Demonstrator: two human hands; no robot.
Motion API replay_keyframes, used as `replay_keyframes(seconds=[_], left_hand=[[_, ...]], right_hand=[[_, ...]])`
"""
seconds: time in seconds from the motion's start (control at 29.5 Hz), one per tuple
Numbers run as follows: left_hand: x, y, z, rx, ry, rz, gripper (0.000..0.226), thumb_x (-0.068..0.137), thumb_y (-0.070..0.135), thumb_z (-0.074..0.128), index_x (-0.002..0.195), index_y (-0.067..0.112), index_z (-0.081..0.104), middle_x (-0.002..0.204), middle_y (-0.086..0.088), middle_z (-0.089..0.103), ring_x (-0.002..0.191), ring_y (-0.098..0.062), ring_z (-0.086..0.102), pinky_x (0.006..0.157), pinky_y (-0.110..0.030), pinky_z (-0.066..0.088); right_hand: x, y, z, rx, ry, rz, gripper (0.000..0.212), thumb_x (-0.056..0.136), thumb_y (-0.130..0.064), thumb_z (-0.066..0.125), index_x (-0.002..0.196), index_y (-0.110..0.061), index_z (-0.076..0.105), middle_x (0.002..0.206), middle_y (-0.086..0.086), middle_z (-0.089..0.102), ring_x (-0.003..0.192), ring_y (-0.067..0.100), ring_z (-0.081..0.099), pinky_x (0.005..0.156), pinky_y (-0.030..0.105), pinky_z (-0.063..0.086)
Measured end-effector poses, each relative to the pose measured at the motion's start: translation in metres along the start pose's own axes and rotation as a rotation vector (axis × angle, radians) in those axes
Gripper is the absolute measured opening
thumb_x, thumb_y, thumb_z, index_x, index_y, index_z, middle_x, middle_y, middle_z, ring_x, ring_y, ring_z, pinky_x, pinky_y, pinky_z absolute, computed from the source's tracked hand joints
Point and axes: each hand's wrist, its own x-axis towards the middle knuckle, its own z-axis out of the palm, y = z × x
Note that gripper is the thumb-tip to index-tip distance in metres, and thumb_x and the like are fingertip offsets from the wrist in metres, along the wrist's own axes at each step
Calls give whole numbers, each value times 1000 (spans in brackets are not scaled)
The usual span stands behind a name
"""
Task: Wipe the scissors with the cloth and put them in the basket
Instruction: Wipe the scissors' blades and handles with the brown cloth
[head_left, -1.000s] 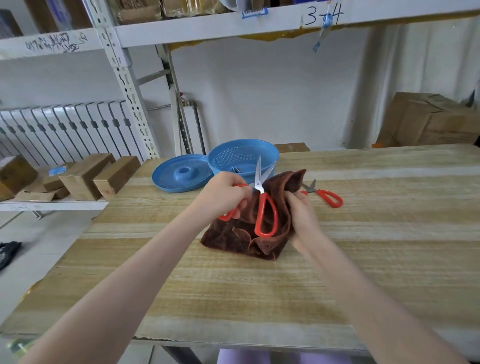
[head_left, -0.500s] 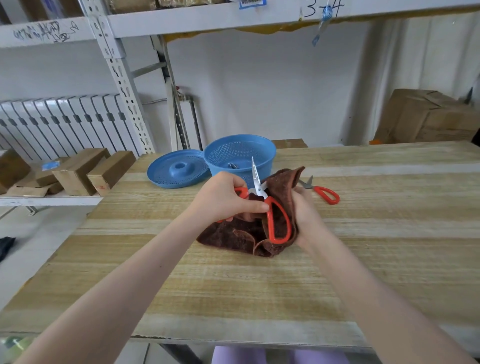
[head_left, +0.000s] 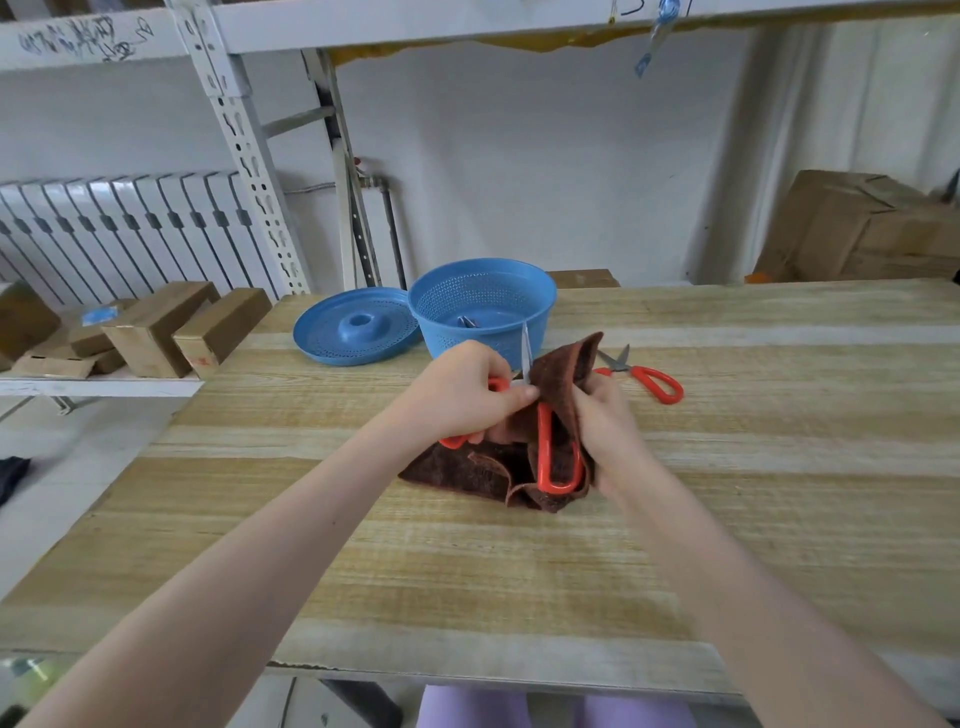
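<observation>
My left hand (head_left: 460, 397) grips a pair of red-handled scissors (head_left: 543, 447) near the pivot, with the blades pointing up and away. The brown cloth (head_left: 561, 374) is folded up against the scissors' right side, and my right hand (head_left: 605, 431) holds it there. The cloth's lower part lies crumpled on the wooden table (head_left: 519, 561). Just behind stands the blue perforated basket (head_left: 524, 283), with a metal item lying in it. A second pair of red-handled scissors (head_left: 652, 380) lies flat on the table to the right of the cloth.
A blue perforated lid (head_left: 356, 327) lies left of the basket. Wooden blocks (head_left: 156, 332) sit on a low shelf at the left, by a metal rack upright (head_left: 244, 150) and a radiator. Cardboard boxes (head_left: 862, 228) stand at the back right.
The held scissors have turned edge-on, and the blades have closed together. The cloth has come further up round the right side of the scissors.
</observation>
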Motion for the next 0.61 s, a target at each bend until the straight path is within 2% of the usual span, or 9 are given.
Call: replay_keyframes(seconds=[0.07,0.14,0.24,0.31,0.41,0.54,0.61], left_hand=[[-1,-1,2,17,52,29,48,88,38,65,68,-4,57,43,-10,55,33,-21,45,33,-19,36],[-1,0,4,73,97,67,49,85,40,67,68,-5,57,46,-10,55,36,-20,49,40,-25,43],[-2,7,9,178,169,101,50,83,41,68,56,3,50,43,-1,48,40,-15,48,53,-33,50],[-2,12,10,201,204,107,52,84,41,67,51,12,40,43,2,43,45,-16,49,56,-35,49],[-1,16,10,182,233,91,50,85,41,67,52,13,43,49,-3,52,51,-22,55,61,-38,54],[-5,15,11,170,234,56,46,85,41,67,54,11,49,55,-6,61,53,-21,58,64,-40,56],[-5,15,13,175,228,47,48,85,42,67,53,12,46,56,-6,61,54,-22,57,59,-37,53]], right_hand=[[0,1,-3,-11,-28,2,30,93,-18,62,70,-28,79,76,4,76,70,17,74,57,24,55],[0,4,-7,-3,-21,4,31,92,-14,62,70,-26,79,75,5,76,69,18,73,57,25,56],[2,7,-9,27,56,-5,28,90,-12,65,67,-21,78,72,7,74,68,21,72,58,30,58],[5,8,-6,35,103,-40,33,90,-10,64,62,-20,77,65,4,72,61,17,69,56,28,57],[8,10,-6,26,178,-74,37,92,-11,65,56,-17,73,58,4,68,53,16,65,49,26,52],[5,13,-10,26,136,-62,13,91,-13,67,81,-7,72,71,10,73,62,21,71,52,28,54],[4,13,-13,53,126,-38,12,91,-11,66,81,-8,72,72,10,74,63,21,72,53,29,55]])
